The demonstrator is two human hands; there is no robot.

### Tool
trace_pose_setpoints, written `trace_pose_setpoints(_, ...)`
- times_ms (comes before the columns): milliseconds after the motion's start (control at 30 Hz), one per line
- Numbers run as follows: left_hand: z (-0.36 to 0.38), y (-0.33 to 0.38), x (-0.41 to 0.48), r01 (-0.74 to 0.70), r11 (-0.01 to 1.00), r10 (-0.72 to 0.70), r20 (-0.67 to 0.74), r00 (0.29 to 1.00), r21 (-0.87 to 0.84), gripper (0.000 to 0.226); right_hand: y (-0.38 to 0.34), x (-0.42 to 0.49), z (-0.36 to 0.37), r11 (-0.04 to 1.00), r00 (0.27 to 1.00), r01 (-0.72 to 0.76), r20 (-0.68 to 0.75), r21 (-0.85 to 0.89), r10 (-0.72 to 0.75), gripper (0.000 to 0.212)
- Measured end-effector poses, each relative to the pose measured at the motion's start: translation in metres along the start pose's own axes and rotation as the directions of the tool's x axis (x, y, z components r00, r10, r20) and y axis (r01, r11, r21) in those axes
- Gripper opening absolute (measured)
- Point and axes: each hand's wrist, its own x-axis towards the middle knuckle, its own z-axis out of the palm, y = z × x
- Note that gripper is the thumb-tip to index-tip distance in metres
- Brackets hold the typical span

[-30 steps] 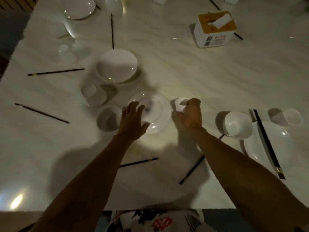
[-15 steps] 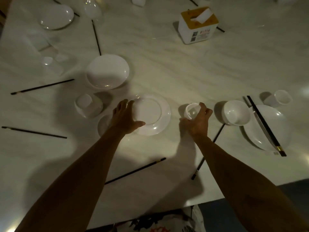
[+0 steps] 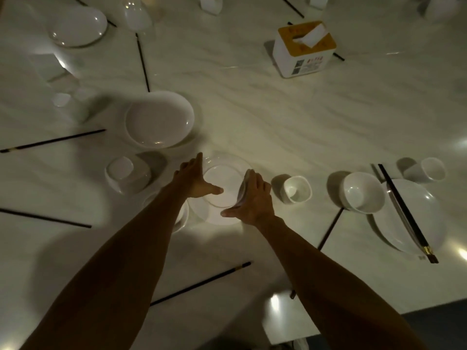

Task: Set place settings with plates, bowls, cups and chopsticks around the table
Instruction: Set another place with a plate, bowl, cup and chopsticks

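A white plate (image 3: pixel 219 195) lies in front of me on the marble table (image 3: pixel 278 117). My left hand (image 3: pixel 194 181) grips its left rim, thumb lying over the plate. My right hand (image 3: pixel 251 199) grips the right rim, which looks slightly raised. A small white cup (image 3: pixel 297 190) stands free just right of my right hand. Further right are a bowl (image 3: pixel 362 192), a plate (image 3: pixel 419 223) with a pair of chopsticks (image 3: pixel 404 210) across it, and another cup (image 3: pixel 432 170).
A deep plate (image 3: pixel 159 120) and an upturned bowl (image 3: pixel 126 173) sit to the left; another bowl (image 3: pixel 183 215) is partly under my left forearm. Loose chopsticks (image 3: pixel 199 282) lie scattered about. A tissue box (image 3: pixel 303 50) stands at the back. The table edge is near right.
My right hand let go of the small cup, which now stands on the table, and moved left onto the plate's right rim. My left hand stayed at the left rim.
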Motion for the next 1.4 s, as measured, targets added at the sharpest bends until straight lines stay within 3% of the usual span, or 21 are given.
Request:
trace_pose_setpoints(233, -0.003, -0.002, 0.025, 0.128, 0.972, -0.135, -0.02, 0.991, -0.198, 0.126, -0.003, 0.02, -0.005, 0.991, 0.995, -0.087, 0.041, -0.106, 0.092, 0.152)
trace_pose_setpoints(400, -0.008, 0.004, 0.033, 0.164, 0.986, -0.163, 0.035, 0.986, -0.032, 0.136, -0.004, 0.024, -0.011, 0.99, 0.987, -0.123, 0.096, -0.063, 0.129, 0.147)
trace_pose_setpoints(533, -0.002, 0.001, 0.019, 0.043, 0.983, -0.062, 0.103, 0.993, 0.179, 0.149, -0.008, 0.037, -0.028, 0.981, 0.964, -0.162, 0.198, -0.105, 0.18, 0.133)
trace_pose_setpoints(667, 0.013, -0.002, 0.004, -0.073, 0.945, 0.049, 0.081, 0.995, 0.319, 0.155, -0.028, 0.064, -0.038, 0.966, 0.95, -0.228, 0.191, -0.125, 0.249, 0.119)
trace_pose_setpoints(833, 0.013, 0.001, 0.006, -0.115, 0.932, 0.089, 0.09, 0.992, 0.343, 0.165, -0.041, 0.077, -0.039, 0.962, 0.955, -0.267, 0.116, -0.057, 0.273, 0.117)
trace_pose_setpoints(967, 0.014, 0.0, 0.007, -0.144, 0.928, 0.121, 0.086, 0.989, 0.343, 0.172, -0.036, 0.092, -0.052, 0.975, 0.95, -0.22, 0.218, -0.043, 0.224, 0.1)
trace_pose_setpoints(1100, 0.006, -0.01, 0.003, -0.26, 0.949, 0.264, 0.002, 0.965, 0.179, 0.17, -0.028, 0.085, -0.083, 0.946, 0.942, -0.2, 0.315, 0.253, 0.115, 0.07)
trace_pose_setpoints(1200, -0.005, -0.014, -0.004, -0.476, 0.877, 0.457, -0.198, 0.867, -0.059, 0.148, -0.032, 0.077, -0.111, 0.926, 0.962, -0.079, 0.271, 0.37, -0.027, 0.046)
trace_pose_setpoints(1300, -0.02, -0.018, -0.005, -0.458, 0.851, 0.387, -0.282, 0.878, -0.257, 0.112, -0.044, 0.064, -0.126, 0.897, 0.973, 0.056, 0.177, 0.439, -0.147, 0.041)
trace_pose_setpoints(1400, -0.033, -0.026, -0.006, -0.405, 0.87, 0.311, -0.324, 0.893, -0.281, 0.071, -0.051, 0.043, -0.132, 0.89, 0.956, 0.211, 0.104, 0.404, -0.274, 0.032)
